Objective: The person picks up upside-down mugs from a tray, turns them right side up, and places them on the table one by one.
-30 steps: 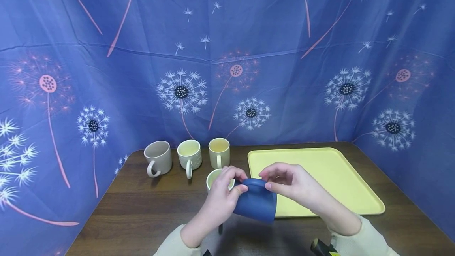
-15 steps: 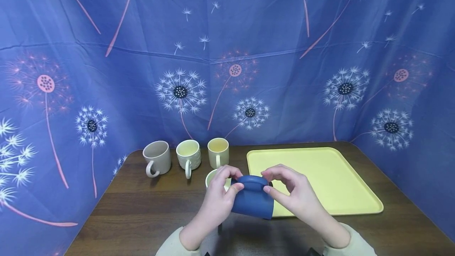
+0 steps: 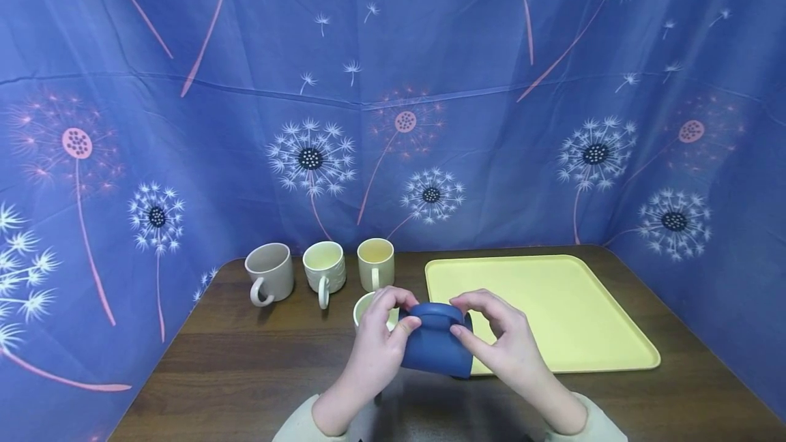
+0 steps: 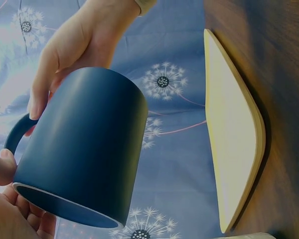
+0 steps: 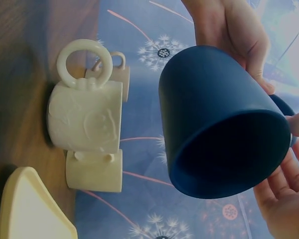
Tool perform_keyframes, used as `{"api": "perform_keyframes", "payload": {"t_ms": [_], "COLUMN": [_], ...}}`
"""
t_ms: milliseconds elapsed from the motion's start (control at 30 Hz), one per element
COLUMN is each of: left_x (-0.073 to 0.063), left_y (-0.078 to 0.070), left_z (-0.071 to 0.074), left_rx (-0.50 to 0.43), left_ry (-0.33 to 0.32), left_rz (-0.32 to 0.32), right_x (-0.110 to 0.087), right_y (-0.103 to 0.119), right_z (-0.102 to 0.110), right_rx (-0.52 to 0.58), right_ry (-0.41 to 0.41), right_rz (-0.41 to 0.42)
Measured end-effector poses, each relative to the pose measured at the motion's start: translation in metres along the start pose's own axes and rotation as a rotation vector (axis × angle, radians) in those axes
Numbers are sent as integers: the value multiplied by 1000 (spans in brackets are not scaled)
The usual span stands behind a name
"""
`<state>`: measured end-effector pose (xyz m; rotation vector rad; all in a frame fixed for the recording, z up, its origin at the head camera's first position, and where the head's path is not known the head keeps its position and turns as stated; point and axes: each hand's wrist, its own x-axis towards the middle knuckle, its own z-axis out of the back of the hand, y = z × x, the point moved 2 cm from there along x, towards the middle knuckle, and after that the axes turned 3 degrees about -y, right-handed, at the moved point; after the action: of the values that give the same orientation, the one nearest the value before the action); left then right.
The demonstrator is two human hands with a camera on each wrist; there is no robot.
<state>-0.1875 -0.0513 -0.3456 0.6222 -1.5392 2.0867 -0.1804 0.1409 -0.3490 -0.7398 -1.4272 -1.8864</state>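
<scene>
A dark blue mug [image 3: 437,353] is held above the table on its side, its handle [image 3: 436,314] turned upward. My left hand [image 3: 377,343] pinches the handle's left end, beside the mug's base. At the other end of the handle, my right hand [image 3: 506,333] grips with thumb and fingertips, near the mouth. In the right wrist view the mug's dark open mouth [image 5: 229,157] faces the camera. The left wrist view shows its smooth wall [image 4: 89,134] and pale-edged base. Curled fingers of my right hand are partly hidden behind the mug.
A yellow tray [image 3: 552,312] lies right of the mug. Along the back left stand a grey-beige mug [image 3: 278,278], a white mug [image 3: 328,271] and a cream mug [image 3: 379,271]. Another pale mug [image 3: 364,304] is partly behind my left hand. A patterned cloth [image 3: 491,121] hangs behind.
My right hand has come left and closer onto the handle. The blue mug has shifted slightly left and up. My left hand has kept its hold nearly in place.
</scene>
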Motion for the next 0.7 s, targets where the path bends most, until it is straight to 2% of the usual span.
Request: {"api": "perform_keyframes", "payload": {"t_ms": [100,333,533,700], "left_x": [-1,-1,-1,0], "left_y": [1,4,4,3], "left_z": [0,1,3,4], "left_rx": [-2,-4,-6,19], "left_ry": [-8,9,52,58], "left_rz": [-2,16,59,45], "right_x": [0,-1,2,4], "right_y": [0,-1,1,1], "right_z": [-1,-2,-1,1], "right_rx": [7,-32,-52,-67], "right_ry": [-16,-25,-28,-19], "right_rz": [8,-40,-17,-5]}}
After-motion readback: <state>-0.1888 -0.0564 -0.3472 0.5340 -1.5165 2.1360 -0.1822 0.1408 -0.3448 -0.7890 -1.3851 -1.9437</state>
